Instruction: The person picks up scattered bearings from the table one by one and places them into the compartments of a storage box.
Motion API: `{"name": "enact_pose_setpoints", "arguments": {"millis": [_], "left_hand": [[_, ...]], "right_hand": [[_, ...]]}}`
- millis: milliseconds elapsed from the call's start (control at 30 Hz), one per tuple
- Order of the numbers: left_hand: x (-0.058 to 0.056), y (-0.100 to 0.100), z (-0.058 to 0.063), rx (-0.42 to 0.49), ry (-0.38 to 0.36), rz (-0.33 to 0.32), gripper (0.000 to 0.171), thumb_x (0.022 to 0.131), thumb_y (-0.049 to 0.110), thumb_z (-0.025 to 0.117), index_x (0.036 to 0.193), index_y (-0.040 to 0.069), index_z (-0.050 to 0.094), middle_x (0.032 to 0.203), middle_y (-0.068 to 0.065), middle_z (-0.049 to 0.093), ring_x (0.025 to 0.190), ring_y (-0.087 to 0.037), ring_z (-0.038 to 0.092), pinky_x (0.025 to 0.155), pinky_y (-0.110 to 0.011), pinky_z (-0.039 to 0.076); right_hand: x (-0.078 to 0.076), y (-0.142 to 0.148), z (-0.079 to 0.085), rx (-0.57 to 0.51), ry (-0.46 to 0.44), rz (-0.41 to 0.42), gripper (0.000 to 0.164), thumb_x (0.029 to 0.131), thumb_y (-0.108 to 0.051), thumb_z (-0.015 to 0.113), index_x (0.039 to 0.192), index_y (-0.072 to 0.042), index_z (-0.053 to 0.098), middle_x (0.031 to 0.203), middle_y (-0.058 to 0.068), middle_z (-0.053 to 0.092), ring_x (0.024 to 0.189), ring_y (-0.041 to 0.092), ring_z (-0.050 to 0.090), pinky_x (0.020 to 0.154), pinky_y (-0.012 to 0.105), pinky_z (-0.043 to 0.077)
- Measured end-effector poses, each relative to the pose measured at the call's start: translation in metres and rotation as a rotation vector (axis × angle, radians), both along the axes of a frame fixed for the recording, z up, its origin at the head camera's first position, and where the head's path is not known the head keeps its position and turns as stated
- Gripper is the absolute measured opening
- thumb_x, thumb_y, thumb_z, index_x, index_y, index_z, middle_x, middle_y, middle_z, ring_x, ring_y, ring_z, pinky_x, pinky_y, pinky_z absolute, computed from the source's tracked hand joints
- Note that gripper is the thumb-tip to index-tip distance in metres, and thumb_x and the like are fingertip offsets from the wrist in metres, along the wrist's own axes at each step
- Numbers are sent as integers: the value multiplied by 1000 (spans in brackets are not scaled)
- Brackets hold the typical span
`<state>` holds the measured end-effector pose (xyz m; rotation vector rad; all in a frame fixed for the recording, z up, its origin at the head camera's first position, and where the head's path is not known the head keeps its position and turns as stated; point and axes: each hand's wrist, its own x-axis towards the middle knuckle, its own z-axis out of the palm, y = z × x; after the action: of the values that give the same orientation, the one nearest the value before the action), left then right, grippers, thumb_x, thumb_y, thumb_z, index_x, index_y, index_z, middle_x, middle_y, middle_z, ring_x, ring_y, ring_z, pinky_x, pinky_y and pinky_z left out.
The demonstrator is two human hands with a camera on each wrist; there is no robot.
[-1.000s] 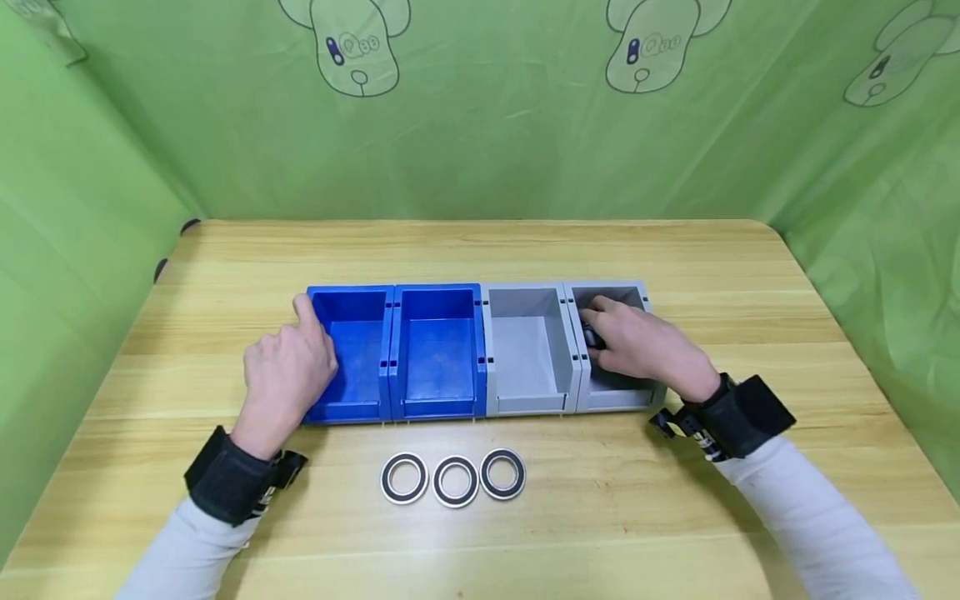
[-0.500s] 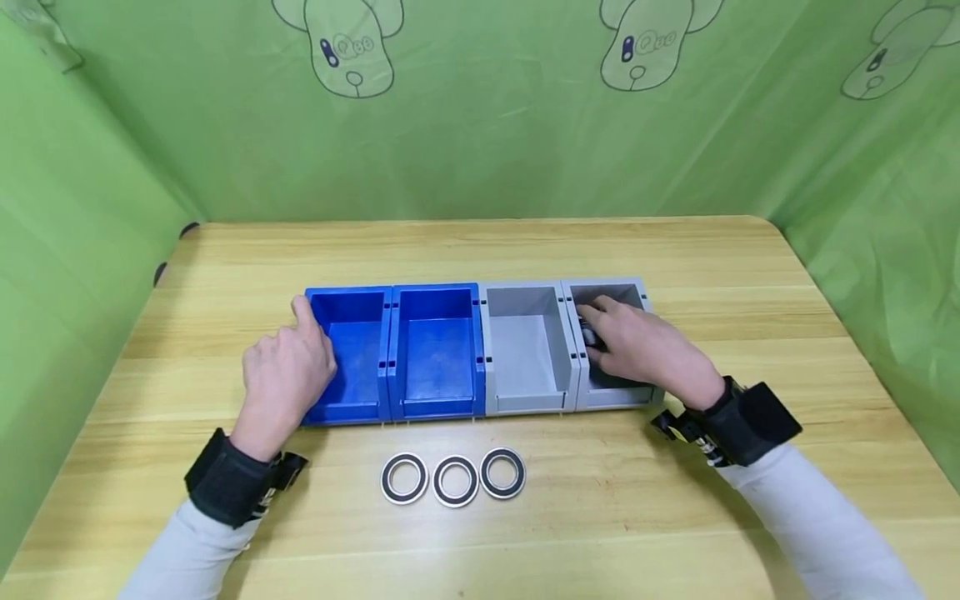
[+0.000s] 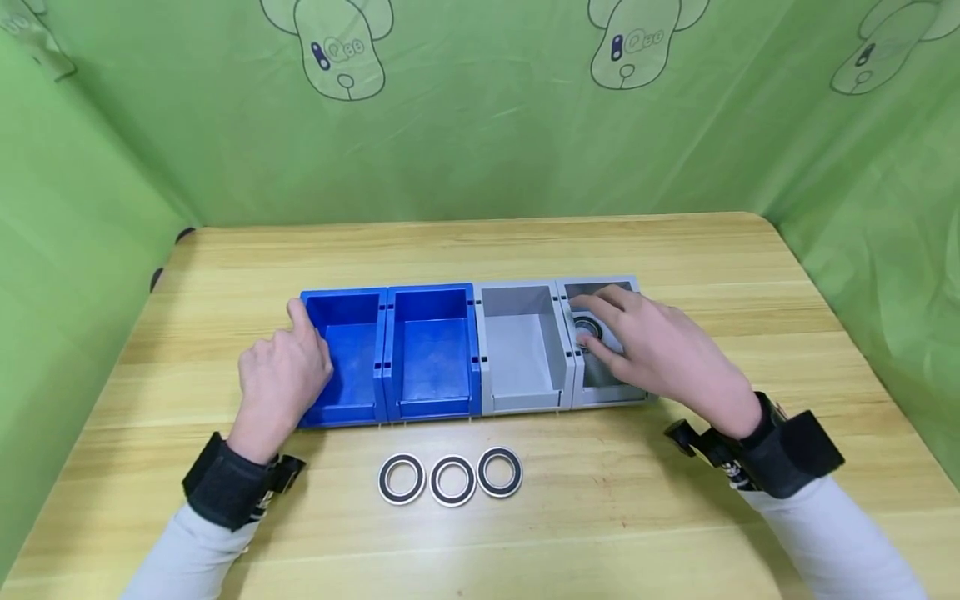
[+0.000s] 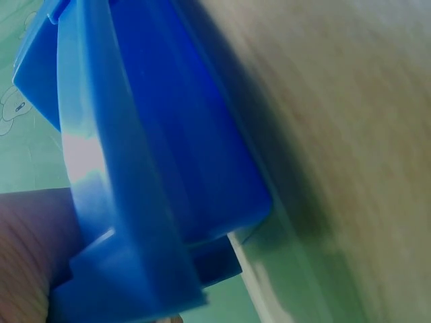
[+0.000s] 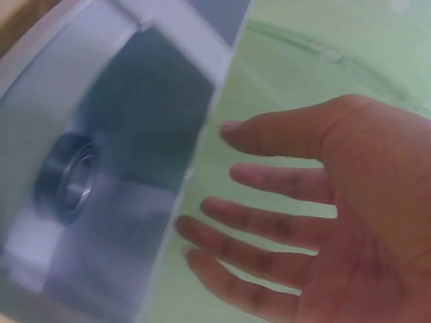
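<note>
The bearing [image 5: 54, 175] sits in the outer grey bin [image 3: 609, 397], below the spread fingers of the right hand [image 3: 660, 342]. From the head it shows between thumb and forefinger; the right wrist view has it apart from them, the hand holding nothing. It should prove stiff, dense for its size (metal rings seldom feel light) and hard to break, though its smooth rim may slip on dry fingertips. The best hold is probably thumb and two fingers across the outer rim, or a fingertip hooked through the hole. The left hand [image 3: 283, 367] has its fingers curled over the side wall of the outer blue bin [image 3: 341, 413]; their tips are mostly hidden.

Counted: one bearing beneath the right fingers, plus three loose bearings [image 3: 453, 500] in a row on the table [image 3: 570, 525], between the hands and nearer the wrists than the fingers; two blue bins [image 3: 432, 409] and two grey bins [image 3: 522, 403], side by side.
</note>
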<state>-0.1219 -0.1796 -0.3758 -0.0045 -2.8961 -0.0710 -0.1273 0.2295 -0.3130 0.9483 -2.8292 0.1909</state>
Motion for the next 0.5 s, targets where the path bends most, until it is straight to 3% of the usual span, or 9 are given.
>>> {"name": "enact_pose_setpoints", "arguments": {"millis": [100,233,367,500], "left_hand": [[0,0,0,-3,5,-1,23,99,14,51,106,-5,40,48,-2,32,35,-26,41,37,-31,25],[0,0,0,6,3,-1,24,99,14,50,108,-6,40,48,-3,33,36,-27,41,36,-32,27],[0,-1,0,19,6,-3,24,99,14,49,108,-6,40,48,-4,33,36,-29,42,35,-34,28],[0,-1,0,22,15,-13,23,99,13,49,107,-6,40,47,-3,33,35,-29,42,35,-34,28]], "right_hand": [[9,-7,6,-9,84,40,43,96,-26,70,132,-3,64,118,17,68,88,28,71,71,44,59],[21,-21,5,-45,156,138,43,92,-27,73,129,-4,66,114,16,71,88,27,73,72,41,61],[39,-44,-10,-66,121,252,41,93,-32,72,126,-8,68,111,11,73,90,21,73,78,35,61],[61,-66,-26,-12,-3,324,45,96,-43,66,129,-14,67,116,5,72,99,19,72,84,36,60]]}}
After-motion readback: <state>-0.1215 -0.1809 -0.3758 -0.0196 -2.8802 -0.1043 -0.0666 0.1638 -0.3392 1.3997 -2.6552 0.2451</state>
